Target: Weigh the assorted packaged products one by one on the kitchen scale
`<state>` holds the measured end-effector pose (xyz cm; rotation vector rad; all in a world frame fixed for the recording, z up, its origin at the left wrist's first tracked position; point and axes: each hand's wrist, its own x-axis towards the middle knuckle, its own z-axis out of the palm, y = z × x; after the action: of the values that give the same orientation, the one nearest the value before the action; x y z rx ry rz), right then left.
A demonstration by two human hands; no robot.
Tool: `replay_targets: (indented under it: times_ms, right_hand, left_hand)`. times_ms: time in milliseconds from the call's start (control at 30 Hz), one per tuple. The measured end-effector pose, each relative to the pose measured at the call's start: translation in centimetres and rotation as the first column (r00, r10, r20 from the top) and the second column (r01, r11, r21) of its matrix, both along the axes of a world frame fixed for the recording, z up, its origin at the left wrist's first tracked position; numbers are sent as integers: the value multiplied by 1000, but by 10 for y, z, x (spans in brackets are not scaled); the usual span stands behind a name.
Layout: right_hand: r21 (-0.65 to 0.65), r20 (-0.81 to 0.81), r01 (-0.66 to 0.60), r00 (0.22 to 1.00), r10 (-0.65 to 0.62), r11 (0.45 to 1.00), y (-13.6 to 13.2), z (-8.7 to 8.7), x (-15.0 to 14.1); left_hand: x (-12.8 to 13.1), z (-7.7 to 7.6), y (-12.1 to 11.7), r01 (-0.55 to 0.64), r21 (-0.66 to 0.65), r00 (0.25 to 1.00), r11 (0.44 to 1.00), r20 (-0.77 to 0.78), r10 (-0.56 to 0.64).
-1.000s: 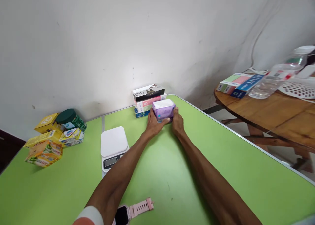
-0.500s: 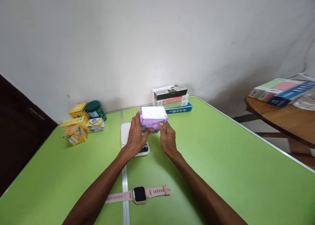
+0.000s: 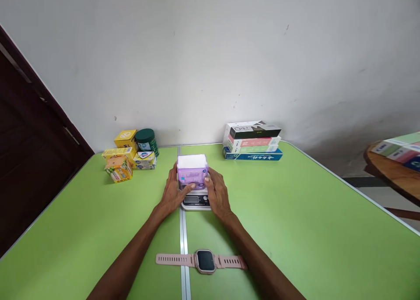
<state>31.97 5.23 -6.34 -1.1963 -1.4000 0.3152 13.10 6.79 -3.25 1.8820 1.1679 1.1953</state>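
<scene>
A purple-and-white soft pack, like a tissue pack point(image 3: 192, 173), sits over the platform of a white kitchen scale point(image 3: 197, 206); whether its full weight rests there I cannot tell. My left hand point(image 3: 172, 191) grips the pack's left side, thumb across its front. On the opposite side my right hand point(image 3: 218, 192) presses against it, thumb at the front right corner. Below the pack, the scale's dark display panel shows, but no digits are readable. Nearer to me, a smartwatch point(image 3: 205, 261) with a pink strap lies flat, one strap end beside my right forearm.
At the back left stand several yellow boxes point(image 3: 125, 139), an orange carton point(image 3: 118, 168) and a dark green tub point(image 3: 146, 141). Stacked flat boxes point(image 3: 252, 143) lie at the back right by the wall. A wooden table point(image 3: 387, 164) with more boxes stands beyond the right edge.
Both hands have brought the purple pack down and back onto the scale, levelling it. The camera view has shifted, so the surroundings appear displaced.
</scene>
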Motion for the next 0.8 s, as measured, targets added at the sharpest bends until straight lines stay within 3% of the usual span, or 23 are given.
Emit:
replay_targets:
  times_ms: [100, 200, 300, 667, 800]
  right_hand:
    - [-141, -204, 30, 977, -59, 990, 2, -9, 13]
    - [-278, -488, 2, 861, -143, 961, 7, -16, 25]
    - [-295, -612, 4, 767, -192, 955, 9, -16, 30]
    - [-305, -504, 0, 848, -161, 952, 2, -11, 24]
    - [-216, -309, 81, 940, -147, 973, -2, -8, 23]
  left_hand:
    - [-13, -20, 5, -16, -133, 974, 991, 222, 45]
    - [-25, -37, 18, -72, -304, 876, 950, 437, 206]
    - [-29, -42, 28, -100, -381, 797, 919, 522, 304]
    - [-25, -33, 11, -133, -285, 890, 949, 386, 241]
    - [-21, -27, 2, -143, -213, 939, 967, 281, 201]
